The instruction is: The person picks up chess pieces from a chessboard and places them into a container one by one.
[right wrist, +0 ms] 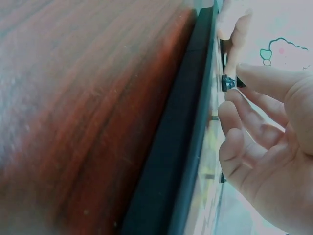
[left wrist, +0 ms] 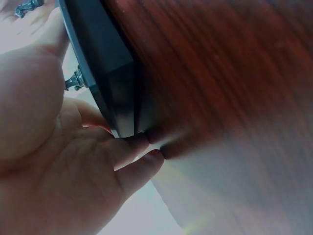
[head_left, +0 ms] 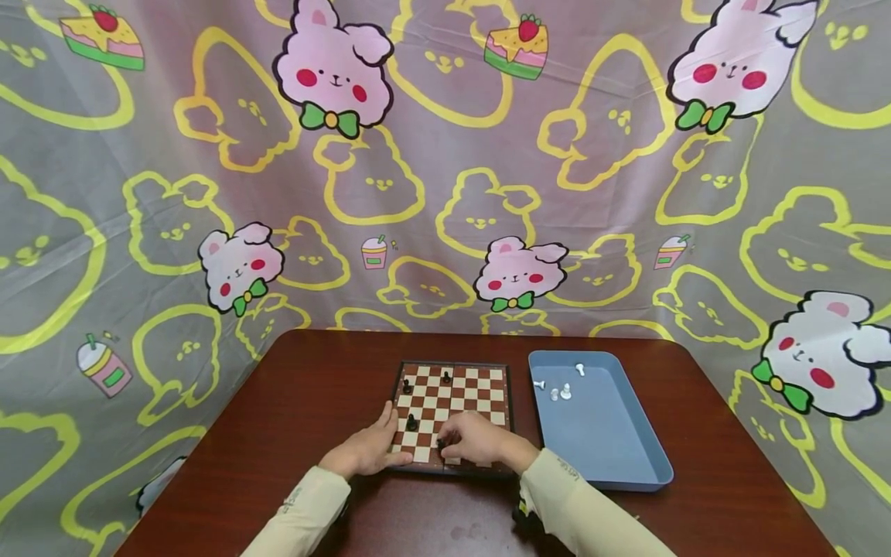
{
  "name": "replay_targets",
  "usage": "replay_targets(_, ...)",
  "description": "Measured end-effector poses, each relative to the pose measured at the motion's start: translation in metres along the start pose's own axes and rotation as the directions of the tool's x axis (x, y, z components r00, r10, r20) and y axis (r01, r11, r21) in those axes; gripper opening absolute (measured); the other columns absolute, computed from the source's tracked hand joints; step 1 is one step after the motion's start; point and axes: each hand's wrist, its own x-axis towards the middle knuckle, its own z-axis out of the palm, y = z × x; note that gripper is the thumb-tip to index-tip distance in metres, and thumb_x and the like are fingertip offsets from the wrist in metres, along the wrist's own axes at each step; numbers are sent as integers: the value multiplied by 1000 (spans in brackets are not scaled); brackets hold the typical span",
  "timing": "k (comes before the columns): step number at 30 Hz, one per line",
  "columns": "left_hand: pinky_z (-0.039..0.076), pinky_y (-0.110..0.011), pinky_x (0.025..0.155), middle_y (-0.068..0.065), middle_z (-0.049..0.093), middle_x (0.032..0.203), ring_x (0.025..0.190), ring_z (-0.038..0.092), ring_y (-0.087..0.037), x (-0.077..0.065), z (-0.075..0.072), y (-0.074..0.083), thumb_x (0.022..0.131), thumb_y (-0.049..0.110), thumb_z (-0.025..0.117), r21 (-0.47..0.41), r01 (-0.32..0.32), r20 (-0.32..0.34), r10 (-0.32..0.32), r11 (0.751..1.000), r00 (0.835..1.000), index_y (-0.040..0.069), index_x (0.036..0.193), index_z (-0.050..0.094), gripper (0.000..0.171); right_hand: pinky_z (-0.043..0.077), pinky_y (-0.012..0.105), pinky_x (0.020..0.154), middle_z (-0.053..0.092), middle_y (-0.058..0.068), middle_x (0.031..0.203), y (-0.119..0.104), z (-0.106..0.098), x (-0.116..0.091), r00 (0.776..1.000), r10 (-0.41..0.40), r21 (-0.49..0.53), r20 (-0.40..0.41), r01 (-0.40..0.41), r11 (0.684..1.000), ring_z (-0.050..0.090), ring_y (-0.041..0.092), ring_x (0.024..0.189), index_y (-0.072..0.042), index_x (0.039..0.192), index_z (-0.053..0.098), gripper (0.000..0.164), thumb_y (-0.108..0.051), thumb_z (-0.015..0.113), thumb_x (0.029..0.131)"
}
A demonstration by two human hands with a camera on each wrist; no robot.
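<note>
A chessboard [head_left: 462, 394] with brown and cream squares lies on the table. My left hand [head_left: 369, 447] rests against its front left corner, fingers extended along the side and thumb on the front edge. In the left wrist view those fingers [left wrist: 132, 174] touch the board's dark side wall. Over the front middle squares, my right hand [head_left: 473, 437] pinches a small black chess piece [right wrist: 228, 83] between thumb and forefinger, its base near the board surface. Other black pieces stand on the board: one near the left hand [head_left: 412, 422], one at the left edge [head_left: 407, 386] and one at the back [head_left: 446, 377].
To the right of the board sits a blue-grey tray [head_left: 599, 441] holding several white chess pieces [head_left: 566, 391], some lying on their sides. The table [head_left: 299, 402] is dark reddish wood. A patterned cloth [head_left: 431, 186] hangs behind and at both sides.
</note>
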Motion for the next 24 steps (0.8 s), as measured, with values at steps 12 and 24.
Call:
replay_targets(12,43,-46,92,-31,8,151,122,45,-42,1,1,-1,85,49,64,5,-2,6,2,1000,1000,-13,144,21,96,48,24,69,66,-4,98,7,-23,-9,1000,26,-6,-6,-26,1000,58,2,80,-7,107,70,21,-13,68,87)
replay_targets(24,44,-46,92,-31,8,151,122,45,-41,2,2,-2,85,50,63,9,-6,6,6,1000,1000,-13,144,21,96,48,28,66,67,-4,94,20,-53,-21,996,16,-66,-90,-22,998,59,8,79,-6,104,71,20,-13,70,86)
